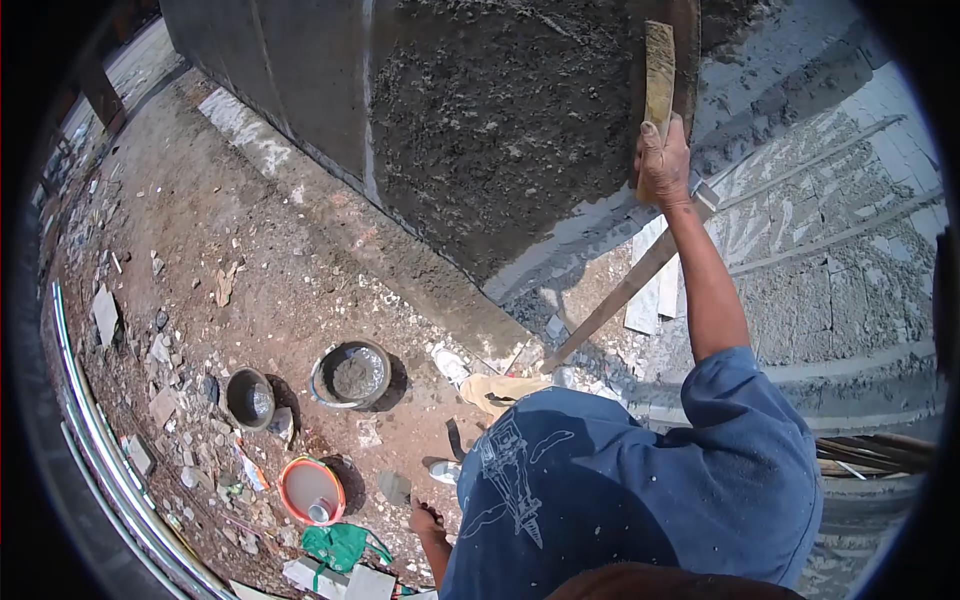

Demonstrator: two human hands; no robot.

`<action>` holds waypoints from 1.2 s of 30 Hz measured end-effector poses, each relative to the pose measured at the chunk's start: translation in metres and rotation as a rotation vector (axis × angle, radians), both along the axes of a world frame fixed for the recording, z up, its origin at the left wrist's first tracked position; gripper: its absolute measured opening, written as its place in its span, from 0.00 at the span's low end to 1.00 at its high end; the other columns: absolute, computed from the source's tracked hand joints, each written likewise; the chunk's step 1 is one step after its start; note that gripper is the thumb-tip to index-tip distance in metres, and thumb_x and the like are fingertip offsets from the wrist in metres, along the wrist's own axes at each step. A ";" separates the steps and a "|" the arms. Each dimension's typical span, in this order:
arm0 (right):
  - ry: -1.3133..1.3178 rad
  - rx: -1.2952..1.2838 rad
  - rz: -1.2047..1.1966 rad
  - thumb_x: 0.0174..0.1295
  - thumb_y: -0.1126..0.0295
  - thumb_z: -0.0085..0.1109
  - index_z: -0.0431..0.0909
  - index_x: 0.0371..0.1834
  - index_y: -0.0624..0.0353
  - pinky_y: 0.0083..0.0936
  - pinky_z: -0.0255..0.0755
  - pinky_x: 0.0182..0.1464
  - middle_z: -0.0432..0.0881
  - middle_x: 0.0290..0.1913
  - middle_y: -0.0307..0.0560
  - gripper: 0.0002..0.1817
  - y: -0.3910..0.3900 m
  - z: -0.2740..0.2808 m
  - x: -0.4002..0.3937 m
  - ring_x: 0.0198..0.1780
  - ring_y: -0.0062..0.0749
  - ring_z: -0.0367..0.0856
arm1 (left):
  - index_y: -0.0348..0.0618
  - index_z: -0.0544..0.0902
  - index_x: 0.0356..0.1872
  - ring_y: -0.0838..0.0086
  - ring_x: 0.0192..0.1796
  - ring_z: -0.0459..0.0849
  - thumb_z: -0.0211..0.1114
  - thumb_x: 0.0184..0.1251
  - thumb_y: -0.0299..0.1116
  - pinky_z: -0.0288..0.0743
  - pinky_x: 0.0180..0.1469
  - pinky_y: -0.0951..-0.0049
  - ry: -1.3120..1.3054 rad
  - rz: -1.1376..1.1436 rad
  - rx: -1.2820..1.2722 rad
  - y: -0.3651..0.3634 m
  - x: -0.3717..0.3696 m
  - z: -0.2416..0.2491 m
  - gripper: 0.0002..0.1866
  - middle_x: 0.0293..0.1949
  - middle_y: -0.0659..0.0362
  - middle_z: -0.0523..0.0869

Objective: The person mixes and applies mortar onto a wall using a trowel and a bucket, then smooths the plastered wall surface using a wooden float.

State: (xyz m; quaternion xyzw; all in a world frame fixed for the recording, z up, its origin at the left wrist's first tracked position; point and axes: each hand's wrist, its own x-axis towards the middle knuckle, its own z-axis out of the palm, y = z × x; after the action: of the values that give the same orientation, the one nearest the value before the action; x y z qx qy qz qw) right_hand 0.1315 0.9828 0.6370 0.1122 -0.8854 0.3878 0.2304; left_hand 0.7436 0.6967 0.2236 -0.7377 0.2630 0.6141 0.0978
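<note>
My right hand [664,165] is raised to the wall corner, its fingers wrapped round a short, mortar-stained wooden board [659,75]. The board stands nearly upright against the rough, wet-looking plaster [500,130], close beside a straight strip [686,60] along the corner. Low at my side, my left hand [427,520] is curled closed. Just beyond its fingers is a flat grey trowel blade [395,488]; the trowel's handle is mostly hidden in the hand. A long wooden batten [625,290] slants from below my right hand down towards my feet.
Mortar sits in a black tub [350,376], beside a smaller dark bucket [250,399]. An orange-rimmed bucket [311,490] holds murky water and a small container. Nearby lie a green bag [340,546], rubble and long metal pipes [105,445]. Grey block paving [830,270] is at right.
</note>
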 end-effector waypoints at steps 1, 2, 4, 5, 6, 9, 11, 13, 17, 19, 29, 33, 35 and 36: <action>0.051 0.090 -0.024 0.68 0.40 0.56 0.71 0.53 0.57 0.39 0.78 0.36 0.84 0.31 0.54 0.29 -0.008 -0.014 -0.013 0.32 0.47 0.86 | 0.48 0.73 0.30 0.74 0.13 0.69 0.60 0.74 0.53 0.57 0.13 0.75 -0.005 -0.012 -0.001 0.000 -0.006 0.004 0.20 0.16 0.63 0.70; 0.119 0.201 -0.037 0.69 0.41 0.57 0.72 0.54 0.57 0.38 0.77 0.35 0.83 0.30 0.53 0.28 -0.013 -0.022 -0.028 0.31 0.44 0.85 | 0.47 0.73 0.30 0.74 0.13 0.69 0.60 0.74 0.53 0.57 0.13 0.75 0.012 -0.028 -0.009 0.001 -0.010 0.006 0.21 0.15 0.63 0.70; 0.299 0.438 -0.052 0.70 0.45 0.58 0.72 0.52 0.57 0.28 0.75 0.27 0.79 0.24 0.44 0.26 -0.022 -0.025 -0.051 0.22 0.26 0.81 | 0.47 0.73 0.30 0.74 0.13 0.69 0.59 0.73 0.53 0.57 0.13 0.75 0.046 -0.075 -0.020 0.004 -0.013 0.006 0.21 0.15 0.63 0.69; 0.330 0.446 -0.054 0.70 0.44 0.58 0.72 0.51 0.57 0.28 0.75 0.27 0.79 0.24 0.43 0.25 -0.020 -0.013 -0.045 0.22 0.25 0.81 | 0.47 0.73 0.30 0.74 0.12 0.69 0.60 0.73 0.53 0.57 0.13 0.75 0.059 -0.140 -0.039 0.006 -0.011 0.006 0.21 0.15 0.63 0.69; 0.369 0.450 -0.048 0.70 0.44 0.57 0.72 0.50 0.57 0.27 0.74 0.27 0.79 0.24 0.43 0.25 -0.023 0.006 -0.045 0.23 0.25 0.81 | 0.46 0.74 0.30 0.74 0.12 0.69 0.60 0.73 0.53 0.57 0.13 0.74 0.079 -0.197 -0.062 0.007 -0.014 0.005 0.21 0.14 0.63 0.69; 0.331 0.259 -0.018 0.71 0.44 0.57 0.72 0.46 0.57 0.23 0.72 0.25 0.76 0.23 0.39 0.25 -0.032 0.067 -0.019 0.22 0.21 0.78 | 0.46 0.74 0.29 0.74 0.11 0.68 0.60 0.73 0.53 0.56 0.12 0.73 0.064 -0.293 -0.082 0.008 -0.020 0.019 0.21 0.13 0.63 0.70; 0.219 -0.045 -0.017 0.71 0.43 0.57 0.72 0.43 0.57 0.20 0.70 0.24 0.74 0.23 0.35 0.25 -0.030 0.089 0.023 0.21 0.18 0.75 | 0.46 0.74 0.28 0.74 0.11 0.68 0.61 0.73 0.54 0.56 0.12 0.73 0.035 -0.328 -0.085 0.007 -0.022 0.027 0.22 0.13 0.62 0.71; 0.208 -0.042 -0.050 0.70 0.42 0.58 0.72 0.44 0.57 0.19 0.69 0.24 0.74 0.23 0.34 0.26 0.014 0.054 0.012 0.21 0.18 0.74 | 0.46 0.75 0.28 0.74 0.10 0.68 0.61 0.72 0.55 0.56 0.12 0.73 0.023 -0.361 -0.083 0.006 -0.020 0.029 0.22 0.13 0.62 0.71; 0.167 0.039 -0.160 0.68 0.41 0.59 0.73 0.51 0.58 0.32 0.75 0.36 0.82 0.31 0.48 0.28 0.033 -0.045 0.016 0.34 0.40 0.83 | 0.48 0.74 0.26 0.75 0.10 0.67 0.62 0.72 0.54 0.55 0.12 0.74 -0.040 -0.297 -0.083 -0.003 -0.026 0.029 0.22 0.12 0.62 0.71; 0.167 0.057 -0.197 0.67 0.41 0.59 0.73 0.55 0.58 0.40 0.79 0.44 0.86 0.37 0.57 0.30 0.029 -0.083 0.013 0.42 0.55 0.88 | 0.49 0.74 0.26 0.77 0.10 0.66 0.62 0.73 0.54 0.54 0.12 0.74 -0.035 -0.205 -0.078 -0.007 -0.029 0.031 0.22 0.12 0.64 0.69; 0.174 -0.295 -0.042 0.68 0.45 0.61 0.69 0.44 0.60 0.17 0.71 0.25 0.77 0.25 0.38 0.27 0.023 -0.054 0.024 0.20 0.19 0.75 | 0.48 0.73 0.28 0.79 0.09 0.61 0.63 0.72 0.53 0.52 0.12 0.76 0.038 -0.273 -0.088 -0.034 -0.042 0.046 0.21 0.11 0.67 0.65; 0.148 -0.049 -0.200 0.67 0.44 0.61 0.71 0.55 0.64 0.32 0.79 0.37 0.84 0.32 0.48 0.32 0.061 -0.179 0.044 0.33 0.40 0.87 | 0.49 0.73 0.28 0.80 0.09 0.60 0.64 0.72 0.52 0.51 0.12 0.76 0.022 -0.347 -0.130 -0.026 -0.071 0.065 0.20 0.11 0.68 0.65; 0.118 -0.083 -0.198 0.67 0.44 0.61 0.71 0.57 0.65 0.33 0.79 0.39 0.85 0.35 0.50 0.32 0.040 -0.190 0.045 0.36 0.44 0.88 | 0.50 0.73 0.27 0.81 0.10 0.61 0.65 0.71 0.51 0.52 0.12 0.76 0.028 -0.388 -0.124 -0.028 -0.079 0.073 0.19 0.12 0.68 0.66; 0.165 -0.069 -0.178 0.67 0.44 0.61 0.71 0.57 0.65 0.33 0.79 0.39 0.85 0.35 0.50 0.33 0.033 -0.185 0.039 0.35 0.45 0.88 | 0.50 0.74 0.27 0.81 0.10 0.62 0.66 0.71 0.50 0.52 0.13 0.76 0.041 -0.395 -0.142 -0.031 -0.080 0.073 0.19 0.12 0.68 0.67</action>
State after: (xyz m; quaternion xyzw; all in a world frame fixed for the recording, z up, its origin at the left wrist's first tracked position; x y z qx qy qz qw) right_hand 0.1708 1.0156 0.4523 0.0566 -0.8561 0.3855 0.3396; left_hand 0.6637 0.6660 0.2967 -0.6639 0.4471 0.5780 0.1589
